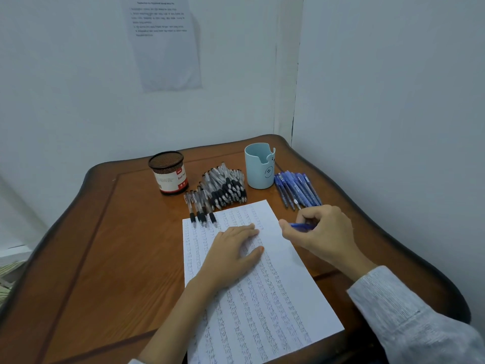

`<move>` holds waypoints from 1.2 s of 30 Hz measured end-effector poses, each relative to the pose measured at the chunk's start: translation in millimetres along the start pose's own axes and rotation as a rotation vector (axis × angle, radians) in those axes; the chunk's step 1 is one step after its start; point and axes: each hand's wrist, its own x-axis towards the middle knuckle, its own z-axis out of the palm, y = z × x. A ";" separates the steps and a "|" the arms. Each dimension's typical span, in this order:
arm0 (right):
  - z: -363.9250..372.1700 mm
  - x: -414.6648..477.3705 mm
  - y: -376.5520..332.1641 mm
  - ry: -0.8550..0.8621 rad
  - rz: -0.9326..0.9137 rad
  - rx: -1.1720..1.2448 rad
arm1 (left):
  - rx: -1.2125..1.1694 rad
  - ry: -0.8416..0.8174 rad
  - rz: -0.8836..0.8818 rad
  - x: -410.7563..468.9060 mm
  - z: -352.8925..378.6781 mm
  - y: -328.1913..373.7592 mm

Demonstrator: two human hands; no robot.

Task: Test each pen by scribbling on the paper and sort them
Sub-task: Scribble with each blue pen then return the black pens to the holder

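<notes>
Glossy wood table (118, 245); left hand (231, 256) flat on paper (262, 311) (printed rows); right hand (322, 232) pinches blue pen (301, 226).

The right grip (319, 232) holds a blue pen (301, 226), fingers curled round it, at the paper's (262, 298) right edge. Just left of it, the left grip (233, 253) lies flat on the paper. Just beyond the right grip lies a row of blue pens (298, 189). Beyond the left grip lies a heap of black pens (223, 185). Farther beyond, a light blue cup (258, 166) and a mesh pot (168, 173) stand on the desk (105, 245).
</notes>
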 end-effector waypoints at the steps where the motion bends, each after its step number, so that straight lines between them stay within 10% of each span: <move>1: -0.1 0.8 -1.6 -0.013 0.016 0.100 | -0.019 -0.012 0.000 0.1 -2.0 -1.7; 9: 3.7 17.2 -8.3 -0.097 -0.039 0.234 | 0.068 -0.061 -0.071 1.1 -5.1 -7.5; 13: 13.6 26.3 -9.9 -0.163 0.309 0.714 | 0.073 -0.100 -0.061 3.5 -6.6 -12.7; 21: 49.1 41.0 -8.9 -0.091 0.764 0.941 | 0.038 -0.145 -0.053 6.0 -10.8 -22.1; 36: 84.6 52.2 14.0 -0.026 0.309 0.304 | 0.074 -0.168 -0.024 6.7 -9.6 -24.1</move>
